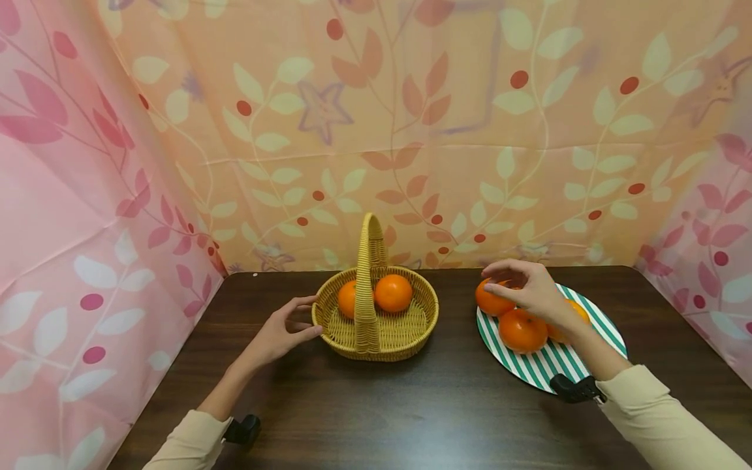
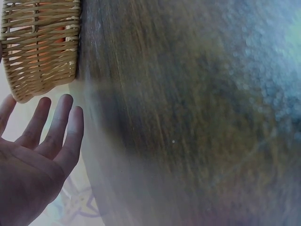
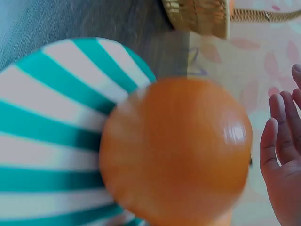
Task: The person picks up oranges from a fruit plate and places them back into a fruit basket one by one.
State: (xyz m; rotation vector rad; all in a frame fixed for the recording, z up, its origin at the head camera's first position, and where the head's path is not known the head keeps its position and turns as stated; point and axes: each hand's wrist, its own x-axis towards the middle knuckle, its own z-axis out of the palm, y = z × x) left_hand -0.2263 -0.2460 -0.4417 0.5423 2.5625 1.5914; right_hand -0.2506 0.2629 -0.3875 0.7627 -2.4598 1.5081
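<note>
My left hand (image 1: 282,333) is at the left side of a yellow wicker basket (image 1: 405,349), fingertips and thumb right at its rim. In the left wrist view its fingers (image 2: 60,120) are spread, slightly bent, beside the basket wall (image 2: 40,56). Two oranges (image 1: 393,293) lie in the basket, one partly hidden by the tall handle (image 1: 365,287). Over a round green-and-white striped plate (image 1: 596,329) hovers my right hand (image 1: 537,294), fingers loosely bent above the far-left orange (image 1: 490,301). Another orange (image 1: 523,331) sits in front; others are partly covered by the hand and wrist.
Basket and plate stand on a dark wooden table (image 1: 376,411), with a stretch of tabletop between them. A patterned curtain (image 1: 411,130) rises behind the table's back edge, and pink cloth (image 1: 70,261) hangs at the left. Each wrist wears a black strap device (image 1: 243,431).
</note>
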